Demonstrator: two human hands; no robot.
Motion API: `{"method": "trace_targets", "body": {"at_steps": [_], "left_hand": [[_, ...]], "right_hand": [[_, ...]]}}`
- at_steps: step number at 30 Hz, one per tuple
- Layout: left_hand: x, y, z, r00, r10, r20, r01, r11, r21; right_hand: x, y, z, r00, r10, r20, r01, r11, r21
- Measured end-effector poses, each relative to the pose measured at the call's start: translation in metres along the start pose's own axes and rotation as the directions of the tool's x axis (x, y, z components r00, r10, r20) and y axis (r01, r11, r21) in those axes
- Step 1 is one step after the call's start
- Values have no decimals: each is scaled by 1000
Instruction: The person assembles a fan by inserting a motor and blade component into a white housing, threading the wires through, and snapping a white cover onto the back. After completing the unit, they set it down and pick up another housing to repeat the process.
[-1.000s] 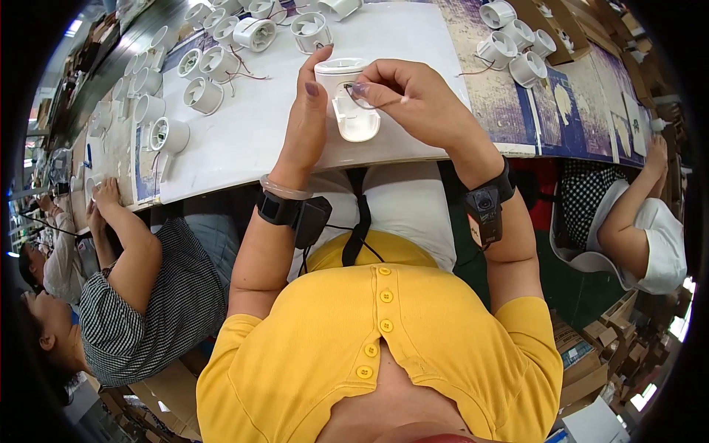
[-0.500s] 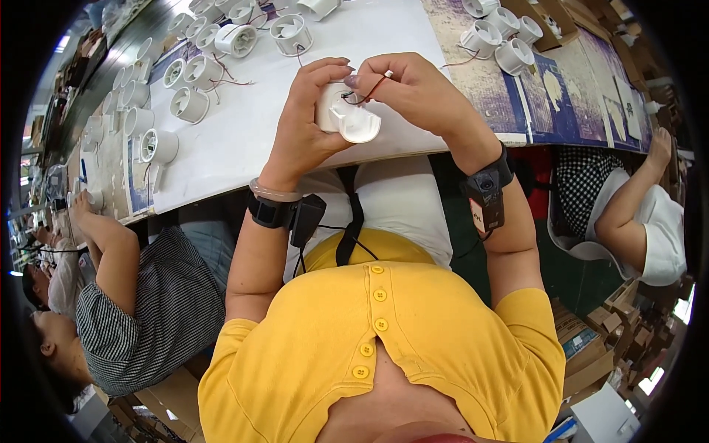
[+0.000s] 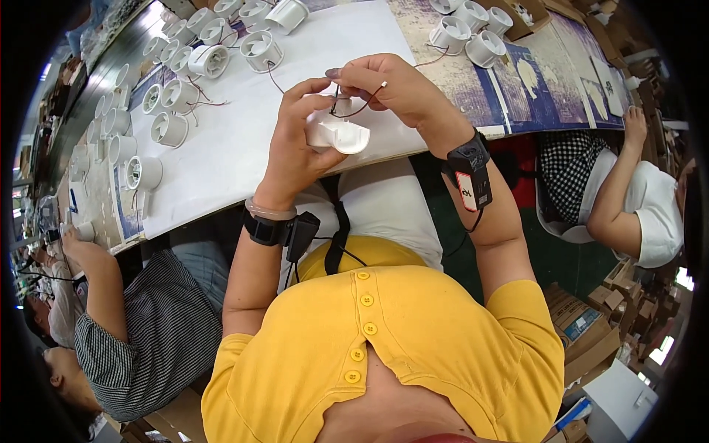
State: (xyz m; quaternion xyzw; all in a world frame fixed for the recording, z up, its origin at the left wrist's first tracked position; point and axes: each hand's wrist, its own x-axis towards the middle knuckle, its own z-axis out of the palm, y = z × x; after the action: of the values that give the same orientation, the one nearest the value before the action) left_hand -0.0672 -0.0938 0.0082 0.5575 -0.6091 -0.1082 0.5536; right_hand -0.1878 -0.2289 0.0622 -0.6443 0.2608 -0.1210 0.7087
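My left hand (image 3: pixel 289 140) is closed around a white plastic housing (image 3: pixel 341 136) with a curved, scooped end toward me, held just over the near edge of the table. A thin dark and red wire (image 3: pixel 357 111) rises from the housing and loops to the right, with a small white connector at its tip. Above it, my right hand (image 3: pixel 405 90) is closed, thumb and fingers pinching the wire. The far side of the housing is partly hidden behind my fingers.
Several round white fan housings (image 3: pixel 209 62) with trailing wires stand at the left of the white-covered table (image 3: pixel 244 151). More white housings (image 3: pixel 486 49) stand at the back right by a cardboard box (image 3: pixel 528 16). People sit on both sides; a striped sleeve (image 3: pixel 107 354) shows at left.
The housing has tipped so its scooped end faces me more. My right hand has lifted slightly and drawn the wire up. The whole view has shifted a little.
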Motion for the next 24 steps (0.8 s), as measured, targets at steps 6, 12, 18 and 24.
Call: {"method": "trace_targets", "body": {"at_steps": [6, 12, 18, 24], "left_hand": [[2, 1, -4, 999, 29, -34, -27, 998, 52], [0, 0, -2, 996, -10, -89, 7, 999, -38], [-2, -2, 2, 997, -16, -79, 10, 998, -68], [-3, -2, 3, 997, 23, -76, -29, 997, -76]], "right_hand": [[-10, 3, -4, 993, -88, 74, 75, 985, 157], [-16, 14, -1, 823, -544, 163, 525, 838, 149], [-16, 20, -1, 808, -561, 183, 556, 827, 82], [-13, 18, 11, 827, -562, -13, 560, 822, 107]]}}
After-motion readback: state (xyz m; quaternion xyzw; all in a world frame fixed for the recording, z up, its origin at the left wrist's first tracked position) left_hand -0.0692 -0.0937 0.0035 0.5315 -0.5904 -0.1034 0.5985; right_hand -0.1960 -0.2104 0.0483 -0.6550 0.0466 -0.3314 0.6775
